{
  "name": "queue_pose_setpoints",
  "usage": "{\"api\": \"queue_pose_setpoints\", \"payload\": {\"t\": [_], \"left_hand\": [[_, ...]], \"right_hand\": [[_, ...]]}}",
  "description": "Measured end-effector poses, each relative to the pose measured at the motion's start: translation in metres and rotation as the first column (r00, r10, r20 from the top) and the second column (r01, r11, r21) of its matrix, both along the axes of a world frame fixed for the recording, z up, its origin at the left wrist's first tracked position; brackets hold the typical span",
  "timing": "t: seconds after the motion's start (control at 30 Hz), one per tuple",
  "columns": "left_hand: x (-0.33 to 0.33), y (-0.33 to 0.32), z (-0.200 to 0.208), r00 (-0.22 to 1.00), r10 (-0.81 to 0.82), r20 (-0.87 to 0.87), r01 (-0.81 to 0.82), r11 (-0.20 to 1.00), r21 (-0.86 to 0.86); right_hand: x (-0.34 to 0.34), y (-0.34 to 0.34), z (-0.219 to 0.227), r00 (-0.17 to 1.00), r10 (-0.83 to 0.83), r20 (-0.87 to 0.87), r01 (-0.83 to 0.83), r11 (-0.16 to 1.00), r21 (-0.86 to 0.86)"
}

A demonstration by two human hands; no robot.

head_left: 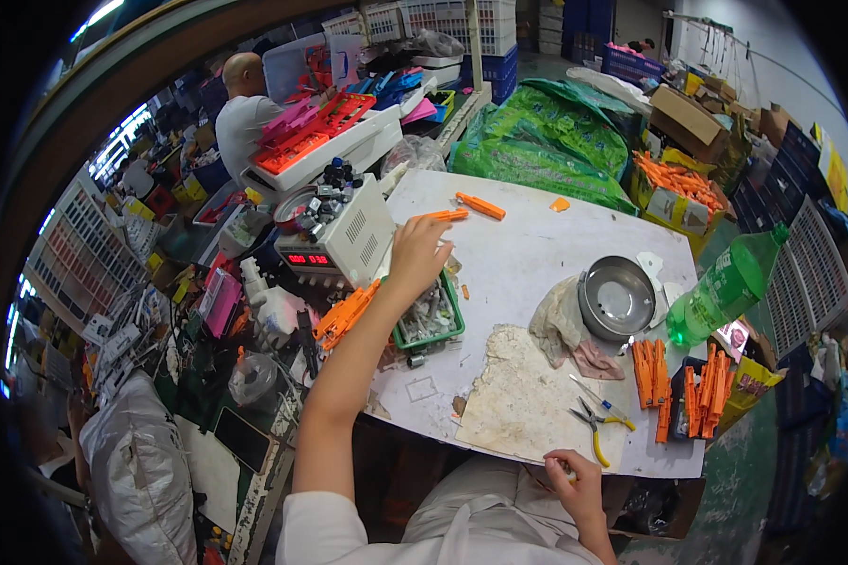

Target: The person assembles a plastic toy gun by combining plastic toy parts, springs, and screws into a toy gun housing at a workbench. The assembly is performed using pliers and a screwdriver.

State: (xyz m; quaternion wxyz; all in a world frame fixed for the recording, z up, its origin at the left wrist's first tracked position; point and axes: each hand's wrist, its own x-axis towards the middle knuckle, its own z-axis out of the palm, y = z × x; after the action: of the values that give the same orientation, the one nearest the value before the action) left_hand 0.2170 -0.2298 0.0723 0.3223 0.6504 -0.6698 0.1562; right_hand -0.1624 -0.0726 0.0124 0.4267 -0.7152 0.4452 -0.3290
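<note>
My left hand (pixel 416 252) reaches over the far left part of the white table (pixel 518 250), thumb and fingers apart. Its fingertips are at an orange plastic piece (pixel 447 215), whose left end they partly hide. Just right of this lies a second orange plastic piece (pixel 481 205). Below the hand, partly covered by my forearm, stands a green tray (pixel 449 331) of small pale parts. At the near edge my right hand (pixel 578 488) is closed, with something small in its fingers that I cannot make out. Yellow-handled pliers (pixel 591 428) and a pointed tool (pixel 598 395) lie beyond it.
A power supply (pixel 344 235) stands left of the table. On the right are a metal bowl (pixel 617 299), a cloth (pixel 563 325), a green bottle (pixel 725 287) and bundled orange pieces (pixel 652 381). A worn board (pixel 518 395) covers the near middle. Another person (pixel 245 118) works at back left.
</note>
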Motion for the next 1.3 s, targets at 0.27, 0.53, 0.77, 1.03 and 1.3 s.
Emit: {"api": "queue_pose_setpoints", "payload": {"t": [0.27, 0.53, 0.77, 1.03, 1.3], "left_hand": [[0.078, -0.132, -0.069, 0.83, 0.392, 0.397, -0.509, 0.823, 0.251], [-0.004, -0.08, 0.006, 0.994, 0.019, -0.109, 0.024, 0.925, 0.379], [-0.155, 0.085, 0.005, 0.114, -0.305, -0.945, 0.484, 0.848, -0.215], [-0.217, 0.125, -0.047, -0.088, -0.245, -0.965, 0.303, 0.917, -0.261], [-0.238, 0.128, -0.059, -0.037, -0.198, -0.98, 0.275, 0.94, -0.2]], "right_hand": [[-0.013, 0.008, -0.014, 0.957, -0.287, 0.046, 0.288, 0.958, -0.004], [-0.017, -0.013, 0.013, 0.942, -0.32, 0.101, 0.327, 0.942, -0.07], [0.038, -0.057, 0.032, 0.969, -0.24, 0.058, 0.242, 0.873, -0.423], [0.045, -0.045, 0.014, 0.983, -0.169, -0.072, 0.099, 0.818, -0.566], [0.033, -0.039, -0.006, 0.972, -0.186, -0.142, 0.07, 0.811, -0.581]]}}
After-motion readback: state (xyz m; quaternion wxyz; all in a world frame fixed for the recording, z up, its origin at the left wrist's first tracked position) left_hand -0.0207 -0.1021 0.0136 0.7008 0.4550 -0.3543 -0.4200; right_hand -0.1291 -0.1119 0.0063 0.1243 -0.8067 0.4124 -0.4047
